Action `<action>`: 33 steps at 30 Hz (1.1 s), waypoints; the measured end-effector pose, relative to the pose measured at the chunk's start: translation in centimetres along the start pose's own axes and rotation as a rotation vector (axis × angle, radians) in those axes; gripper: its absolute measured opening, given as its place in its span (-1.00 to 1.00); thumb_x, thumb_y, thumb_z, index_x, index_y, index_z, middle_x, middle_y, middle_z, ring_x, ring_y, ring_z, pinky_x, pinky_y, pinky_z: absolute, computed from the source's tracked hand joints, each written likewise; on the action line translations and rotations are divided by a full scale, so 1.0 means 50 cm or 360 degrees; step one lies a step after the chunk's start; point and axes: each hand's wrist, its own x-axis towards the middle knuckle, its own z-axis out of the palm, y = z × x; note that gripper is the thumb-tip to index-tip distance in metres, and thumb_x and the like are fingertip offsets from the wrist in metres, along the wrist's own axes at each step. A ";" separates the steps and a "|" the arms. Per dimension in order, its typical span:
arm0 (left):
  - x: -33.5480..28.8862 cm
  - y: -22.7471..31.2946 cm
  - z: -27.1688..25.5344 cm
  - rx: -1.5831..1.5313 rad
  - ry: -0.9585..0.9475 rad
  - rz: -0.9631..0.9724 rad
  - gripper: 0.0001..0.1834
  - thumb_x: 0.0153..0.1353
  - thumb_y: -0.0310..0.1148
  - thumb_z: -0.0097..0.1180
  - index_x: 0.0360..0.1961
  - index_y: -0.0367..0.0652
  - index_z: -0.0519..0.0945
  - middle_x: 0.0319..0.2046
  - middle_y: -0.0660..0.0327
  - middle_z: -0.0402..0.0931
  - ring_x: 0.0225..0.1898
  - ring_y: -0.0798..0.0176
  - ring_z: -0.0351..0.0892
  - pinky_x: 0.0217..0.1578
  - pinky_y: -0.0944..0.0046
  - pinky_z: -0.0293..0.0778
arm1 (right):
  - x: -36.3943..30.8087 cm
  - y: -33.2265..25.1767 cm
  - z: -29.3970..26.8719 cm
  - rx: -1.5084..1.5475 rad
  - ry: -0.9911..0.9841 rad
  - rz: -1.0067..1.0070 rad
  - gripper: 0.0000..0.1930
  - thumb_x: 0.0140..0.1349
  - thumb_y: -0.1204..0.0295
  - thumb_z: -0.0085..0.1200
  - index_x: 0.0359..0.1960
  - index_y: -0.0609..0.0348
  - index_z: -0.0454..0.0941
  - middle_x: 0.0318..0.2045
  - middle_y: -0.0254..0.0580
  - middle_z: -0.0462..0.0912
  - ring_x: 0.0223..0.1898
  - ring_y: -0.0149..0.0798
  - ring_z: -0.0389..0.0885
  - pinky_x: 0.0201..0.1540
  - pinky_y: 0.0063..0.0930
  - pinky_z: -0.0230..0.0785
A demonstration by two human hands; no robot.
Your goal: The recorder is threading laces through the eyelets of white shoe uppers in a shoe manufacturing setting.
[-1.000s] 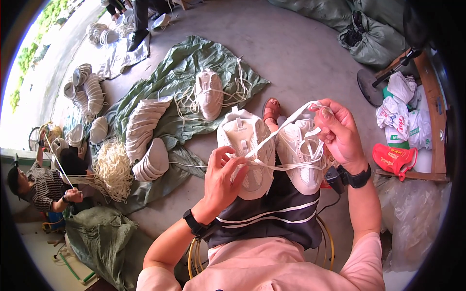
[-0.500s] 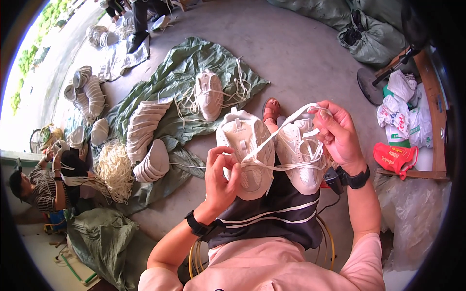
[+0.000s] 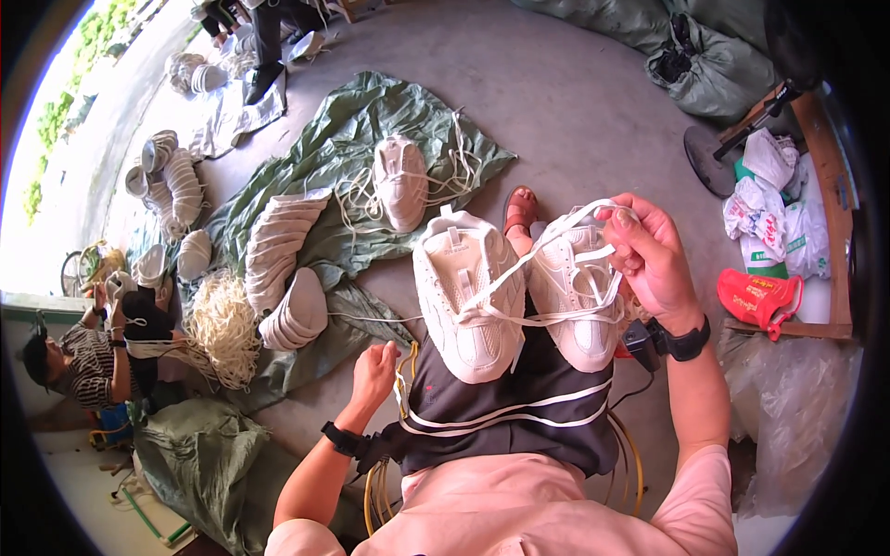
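Observation:
Two white sneaker uppers rest on my lap side by side, toes toward me: the left sneaker upper [image 3: 471,343] and the right sneaker upper [image 3: 584,345]. A flat white shoelace [image 3: 505,275] runs from the lower eyelets of the left one up to my right hand [image 3: 649,264]. That hand pinches the lace between thumb and fingers, above the right upper, which has loops of lace at its own eyelets. My left hand [image 3: 375,372] is closed beside my left thigh, apart from both uppers. Whether anything is between its fingers is hidden.
Nested stacks of uppers [image 3: 281,243], a heap of pale laces [image 3: 222,329] and a single laced upper [image 3: 400,185] lie around a green tarp [image 3: 348,139]. A seated person [image 3: 79,357] works at the left. Plastic bags [image 3: 760,218] and a fan stand [image 3: 707,162] are at right.
My left hand has left the lace on the left upper and moved down and left, to beside my thigh. My right hand still holds the lace in nearly the same place.

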 end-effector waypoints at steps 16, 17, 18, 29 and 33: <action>-0.004 0.304 -0.015 -0.0085 0.0129 0.1086 0.16 0.01 -0.10 0.47 0.54 -0.08 0.03 0.53 -0.24 -0.41 0.54 -0.30 -0.24 0.45 -0.17 -0.06 | 0.008 -0.005 0.034 0.0081 -0.0070 0.0012 -0.72 0.48 0.24 0.02 -0.30 0.20 0.56 0.16 0.04 0.57 -0.58 -0.70 0.30 -0.52 -0.83 0.22; 0.000 0.308 -0.015 -0.0066 0.0051 0.1118 0.22 -0.03 -0.08 0.50 0.56 -0.06 -0.01 0.53 -0.26 -0.43 0.55 -0.31 -0.29 0.46 -0.17 -0.09 | 0.012 -0.008 0.034 0.0167 -0.0098 -0.0007 -0.72 0.50 0.24 -0.01 -0.28 0.19 0.56 0.16 0.07 0.57 -0.59 -0.69 0.30 -0.53 -0.81 0.23; 0.005 0.307 -0.018 -0.0068 0.0052 0.1119 0.22 -0.03 -0.08 0.50 0.56 -0.06 -0.01 0.53 -0.26 -0.43 0.55 -0.31 -0.29 0.46 -0.17 -0.09 | 0.016 -0.011 0.034 0.0254 -0.0128 -0.0025 -0.72 0.51 0.25 -0.05 -0.27 0.18 0.56 0.15 0.11 0.57 -0.60 -0.67 0.30 -0.53 -0.78 0.24; 0.053 0.304 0.003 0.0056 -0.0132 0.1355 0.17 -0.09 -0.14 0.41 0.55 0.02 0.02 0.53 -0.26 -0.51 0.57 -0.29 -0.51 0.47 -0.21 -0.25 | 0.057 -0.006 -0.011 0.0430 -0.0124 0.0021 -0.72 0.56 0.23 -0.18 -0.30 0.05 0.43 -0.43 -0.33 0.48 -0.66 -0.62 0.16 -0.56 -0.72 0.12; 0.066 0.302 0.016 -0.0014 -0.0135 0.1346 0.10 -0.10 -0.12 0.36 0.51 0.01 0.11 0.53 -0.27 -0.51 0.57 -0.29 -0.52 0.47 -0.21 -0.25 | 0.078 -0.003 -0.059 0.0539 0.0032 0.0024 -0.72 0.57 0.22 -0.19 -0.33 0.02 0.40 -0.52 -0.45 0.35 -0.68 -0.60 0.04 -0.61 -0.67 -0.02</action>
